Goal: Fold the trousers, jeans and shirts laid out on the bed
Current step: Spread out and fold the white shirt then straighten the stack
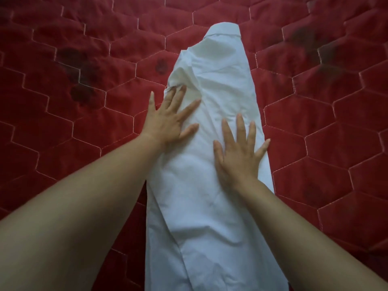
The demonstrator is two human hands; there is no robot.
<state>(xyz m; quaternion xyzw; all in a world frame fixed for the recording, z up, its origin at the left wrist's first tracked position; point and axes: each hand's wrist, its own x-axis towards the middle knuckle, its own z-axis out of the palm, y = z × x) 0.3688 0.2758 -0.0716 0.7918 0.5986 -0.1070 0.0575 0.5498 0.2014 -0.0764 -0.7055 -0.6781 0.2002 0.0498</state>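
A white shirt (218, 85) lies lengthwise down the middle of the bed, folded into a long narrow strip with its collar at the far end. My left hand (170, 118) lies flat with spread fingers on the strip's left edge, the thumb out over the bedcover. My right hand (237, 152) presses flat on the strip's right half, fingers straight and spread, little finger near the right edge. Neither hand grips the cloth. The strip's near end runs out of the bottom of the view.
A red quilted bedcover (73, 80) with a stitched hexagon pattern fills the view on both sides of the shirt. Dark blotches mark it at the left and upper right. No other garments are in view.
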